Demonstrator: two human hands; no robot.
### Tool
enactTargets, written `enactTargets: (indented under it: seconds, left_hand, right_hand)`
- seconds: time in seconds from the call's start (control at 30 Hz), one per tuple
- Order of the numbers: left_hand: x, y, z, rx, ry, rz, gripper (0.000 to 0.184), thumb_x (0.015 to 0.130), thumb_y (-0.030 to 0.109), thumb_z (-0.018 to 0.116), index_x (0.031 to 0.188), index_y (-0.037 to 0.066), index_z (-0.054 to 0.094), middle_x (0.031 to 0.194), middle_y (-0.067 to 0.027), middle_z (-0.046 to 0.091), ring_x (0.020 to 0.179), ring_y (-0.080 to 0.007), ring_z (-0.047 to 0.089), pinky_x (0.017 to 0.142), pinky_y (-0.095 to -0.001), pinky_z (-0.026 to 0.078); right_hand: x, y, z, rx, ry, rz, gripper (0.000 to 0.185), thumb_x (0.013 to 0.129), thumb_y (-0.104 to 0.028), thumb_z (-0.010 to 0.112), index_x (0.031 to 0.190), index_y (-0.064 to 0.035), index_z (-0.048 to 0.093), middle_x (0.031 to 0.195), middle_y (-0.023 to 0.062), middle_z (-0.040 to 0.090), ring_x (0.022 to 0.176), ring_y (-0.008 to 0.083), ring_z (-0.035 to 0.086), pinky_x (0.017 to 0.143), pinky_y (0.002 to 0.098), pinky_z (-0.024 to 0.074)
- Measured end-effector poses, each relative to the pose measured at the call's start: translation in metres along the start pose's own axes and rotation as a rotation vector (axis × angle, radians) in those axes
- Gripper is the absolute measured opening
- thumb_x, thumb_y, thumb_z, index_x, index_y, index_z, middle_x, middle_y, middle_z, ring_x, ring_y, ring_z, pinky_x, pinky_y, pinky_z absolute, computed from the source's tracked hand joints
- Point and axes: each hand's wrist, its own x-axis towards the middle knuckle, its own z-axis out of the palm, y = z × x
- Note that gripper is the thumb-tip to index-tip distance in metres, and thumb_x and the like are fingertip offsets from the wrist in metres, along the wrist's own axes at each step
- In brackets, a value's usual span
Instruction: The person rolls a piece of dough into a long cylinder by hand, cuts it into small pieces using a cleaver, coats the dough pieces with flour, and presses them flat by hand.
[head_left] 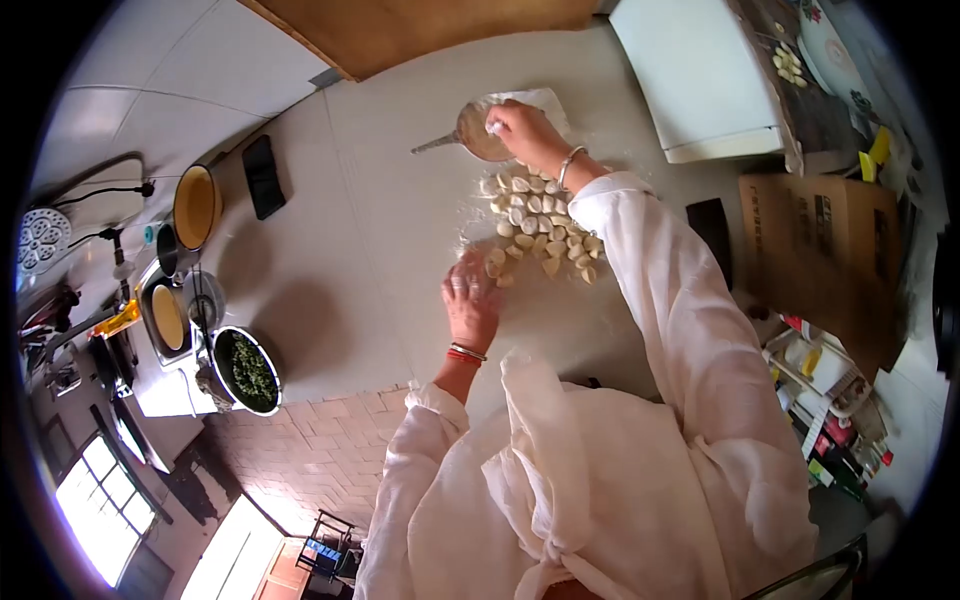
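My right hand [528,135] is above a round scoop [475,132] with a thin handle, fingers curled in with white flour showing at them. Beneath the scoop's far side lies a white, flour-dusted sheet or bag [548,104]. Many small cut dough pieces [535,220] are spread on the pale countertop [380,200], dusted with flour. At their near left edge my left hand [471,298] rests low over the counter, fingers extended and apart, touching or almost touching the closest pieces.
To the left are a black phone [263,177], a yellowish bowl [195,207] and a metal basin of chopped greens [248,370]. A white appliance [700,80] and a cardboard box [820,230] are on the right. A wooden board [430,30] is along the far edge.
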Motion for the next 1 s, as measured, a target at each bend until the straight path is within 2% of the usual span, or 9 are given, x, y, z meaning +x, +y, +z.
enactTargets:
  seconds: [0.07,0.1,0.27,0.37,0.5,0.6,0.73,0.8,1.0]
  left_hand:
    - [-0.004,-0.002,-0.001,-0.051,0.026,-0.022,0.057,0.086,0.011,0.064,0.14,0.004,0.049,0.147,-0.0154,0.043,0.135,-0.0313,0.041,0.107,-0.0513,0.035]
    - [-0.003,0.002,-0.002,-0.128,-0.001,-0.053,0.061,0.085,0.007,0.062,0.143,0.002,0.044,0.151,-0.0166,0.04,0.141,-0.0336,0.036,0.112,-0.0503,0.033]
    - [0.02,0.035,0.009,-0.363,-0.109,0.068,0.073,0.084,-0.006,0.054,0.152,0.003,0.03,0.159,-0.0192,0.026,0.147,-0.0386,0.025,0.122,-0.0441,0.024]
    - [0.033,0.044,0.021,-0.342,0.037,0.104,0.074,0.085,-0.002,0.057,0.153,0.002,0.027,0.161,-0.0195,0.022,0.148,-0.0391,0.022,0.122,-0.0452,0.024]
    - [0.024,0.034,0.017,-0.315,0.132,-0.053,0.073,0.088,0.006,0.063,0.151,-0.002,0.028,0.158,-0.024,0.024,0.148,-0.0439,0.018,0.121,-0.0501,0.022]
    - [0.02,0.041,0.008,-0.409,-0.008,-0.062,0.07,0.089,0.012,0.061,0.15,-0.002,0.029,0.157,-0.0237,0.025,0.148,-0.0433,0.018,0.122,-0.051,0.019]
    - [0.049,0.052,0.01,0.186,-0.185,0.428,0.071,0.093,0.031,0.058,0.155,0.01,0.03,0.162,-0.0135,0.024,0.152,-0.0326,0.016,0.123,-0.0508,0.01]
    - [0.072,0.052,0.015,0.166,-0.213,0.364,0.077,0.091,0.038,0.061,0.156,0.014,0.029,0.163,-0.0089,0.023,0.152,-0.0293,0.015,0.123,-0.0507,0.009]
    - [0.083,0.023,0.007,0.037,-0.186,0.277,0.072,0.092,0.038,0.062,0.155,0.017,0.034,0.163,-0.0072,0.025,0.152,-0.0304,0.019,0.122,-0.0523,0.012]
  right_hand:
    - [-0.012,-0.017,-0.031,0.203,0.041,0.123,0.013,0.091,-0.001,0.055,0.093,-0.0007,0.068,0.088,0.017,0.071,0.079,0.0297,0.069,0.068,0.0395,0.0533]
    - [-0.027,-0.039,-0.062,0.33,-0.131,0.346,0.021,0.097,0.0,0.049,0.103,-0.0025,0.068,0.082,0.0069,0.069,0.059,0.0081,0.059,0.053,0.0282,0.0484]
    - [-0.131,-0.047,-0.095,-0.26,-0.268,0.253,0.027,0.086,0.008,0.048,0.103,-0.0008,0.068,0.086,0.01,0.071,0.083,0.0251,0.068,0.078,0.038,0.0534]
    - [-0.151,-0.054,-0.103,0.26,0.052,0.262,0.029,0.084,0.009,0.047,0.103,-0.001,0.067,0.096,0.0157,0.071,0.094,0.0303,0.069,0.086,0.0381,0.0521]
    - [-0.192,-0.057,-0.079,0.099,-0.134,0.258,0.035,0.084,0.008,0.048,0.114,-0.001,0.064,0.112,0.0208,0.067,0.106,0.0325,0.065,0.092,0.0386,0.0506]
    - [-0.2,-0.036,-0.059,0.458,0.365,0.218,0.036,0.086,0.006,0.049,0.119,0.0003,0.062,0.117,0.02,0.066,0.109,0.0328,0.064,0.095,0.0384,0.0498]
    - [-0.211,-0.04,-0.017,-0.455,0.252,0.186,0.044,0.092,-0.01,0.058,0.136,-0.0024,0.053,0.148,0.0208,0.043,0.138,0.0407,0.039,0.114,0.0569,0.0293]
    - [-0.234,-0.04,-0.002,-0.617,-0.093,0.101,0.053,0.094,-0.022,0.057,0.143,-0.0054,0.046,0.16,0.0139,0.027,0.148,0.0393,0.02,0.115,0.0659,0.0181]
    - [-0.211,-0.025,-0.066,-0.414,-0.01,-0.031,0.041,0.095,-0.021,0.057,0.132,-0.0056,0.057,0.149,0.0095,0.046,0.132,0.0318,0.045,0.108,0.0499,0.0346]
